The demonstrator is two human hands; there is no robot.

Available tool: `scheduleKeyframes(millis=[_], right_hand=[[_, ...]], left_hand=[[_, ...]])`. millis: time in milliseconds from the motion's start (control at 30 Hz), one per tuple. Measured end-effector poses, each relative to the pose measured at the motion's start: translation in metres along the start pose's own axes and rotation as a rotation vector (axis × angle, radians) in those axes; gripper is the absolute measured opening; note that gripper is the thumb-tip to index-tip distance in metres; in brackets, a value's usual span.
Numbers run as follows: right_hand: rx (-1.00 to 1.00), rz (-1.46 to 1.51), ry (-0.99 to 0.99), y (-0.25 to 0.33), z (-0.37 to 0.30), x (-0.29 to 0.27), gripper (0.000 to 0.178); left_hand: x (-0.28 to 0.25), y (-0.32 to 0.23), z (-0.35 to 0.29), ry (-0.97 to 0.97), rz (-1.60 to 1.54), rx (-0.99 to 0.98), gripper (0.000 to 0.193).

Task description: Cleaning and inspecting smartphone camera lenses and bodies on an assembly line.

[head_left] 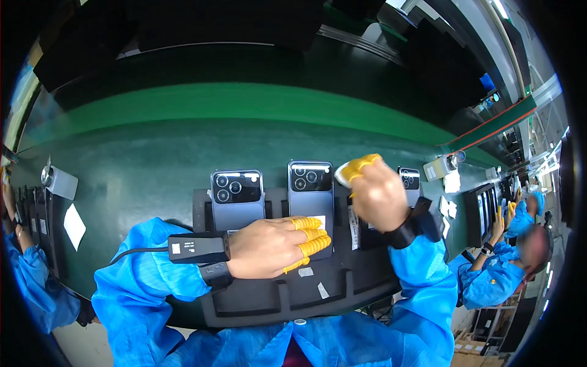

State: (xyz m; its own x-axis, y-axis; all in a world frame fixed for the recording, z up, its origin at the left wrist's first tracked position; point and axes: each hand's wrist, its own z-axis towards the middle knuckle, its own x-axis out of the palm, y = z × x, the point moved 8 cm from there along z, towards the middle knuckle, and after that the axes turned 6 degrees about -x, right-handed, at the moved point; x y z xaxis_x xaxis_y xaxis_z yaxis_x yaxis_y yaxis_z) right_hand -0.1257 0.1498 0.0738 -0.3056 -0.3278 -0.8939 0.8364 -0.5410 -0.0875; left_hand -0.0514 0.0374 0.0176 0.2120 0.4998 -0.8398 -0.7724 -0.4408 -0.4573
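My left hand (275, 244), with yellow finger covers, lies over the lower part of the middle smartphone (310, 199), its fingers spread across the back. That blue-grey phone rests camera side up in a dark foam tray (244, 300). A white wiping cloth (344, 174) is pinched in my right hand (380, 192), raised between the middle and right phones and slightly blurred. Left of the middle one lies another smartphone (236, 189) of the same look. The right smartphone (409, 178) is partly hidden behind my right hand and wrist.
Pale bottles (61, 182) (439, 168) with metal tops stand at the left and right. White paper (74, 226) lies on the green table (134, 147). White scraps (323, 290) stick to the tray. Co-workers in blue (498, 278) sit at both sides, near racks of dark devices (480, 211).
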Motion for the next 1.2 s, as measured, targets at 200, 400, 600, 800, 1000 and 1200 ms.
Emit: scheduleKeyframes(millis=[200, 400, 600, 800, 1000, 1200], right_hand=[[0.025, 0.132, -0.133, -0.005, 0.018, -0.009, 0.017], [-0.021, 0.084, -0.016, 0.023, 0.002, 0.016, 0.013], [-0.025, 0.212, -0.005, 0.041, -0.001, -0.001, 0.020], [-0.185, 0.131, 0.017, 0.037, -0.001, 0.010, 0.019], [0.008, 0.019, 0.078, -0.004, -0.004, -0.012, 0.014], [0.021, 0.149, -0.012, 0.006, 0.030, 0.019, 0.017]], left_hand=[[0.009, 0.002, 0.004, 0.116, -0.017, -0.044, 0.044], [0.007, 0.003, 0.000, 0.049, -0.015, 0.004, 0.044], [0.003, 0.001, 0.004, 0.082, -0.063, -0.044, 0.047], [0.001, 0.000, 0.002, 0.016, -0.036, 0.026, 0.047], [0.011, 0.004, 0.002, 0.141, -0.035, -0.079, 0.048], [0.003, 0.001, 0.006, -0.020, -0.033, 0.004, 0.049]])
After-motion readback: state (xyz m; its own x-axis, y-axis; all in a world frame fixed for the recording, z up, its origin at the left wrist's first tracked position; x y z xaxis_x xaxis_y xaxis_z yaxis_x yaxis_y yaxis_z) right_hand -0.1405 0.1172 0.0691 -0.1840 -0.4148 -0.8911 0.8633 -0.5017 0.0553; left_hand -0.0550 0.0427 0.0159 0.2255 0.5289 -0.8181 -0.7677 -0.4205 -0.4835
